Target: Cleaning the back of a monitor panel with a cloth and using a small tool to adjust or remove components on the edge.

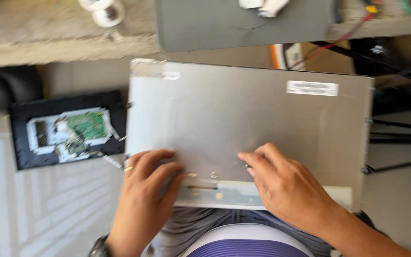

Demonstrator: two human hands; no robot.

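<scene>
A large flat grey metal panel (243,119), the back of a display, rests across my lap. It bears a white label (312,88) near its far right corner and clear tape at the far left corner. My left hand (146,190) lies flat on the panel's near edge, fingers spread, a ring on one finger. My right hand (281,183) presses on the near edge too, fingertips by a thin strip (224,192) along the bottom. Neither hand grips anything.
A black monitor back cover (67,126) with a green circuit board (87,124) lies on the tiled floor at left. A concrete ledge (48,43) at the top carries a grey sheet (243,21) and white rolls (108,12). Cables and a dark stand sit at right.
</scene>
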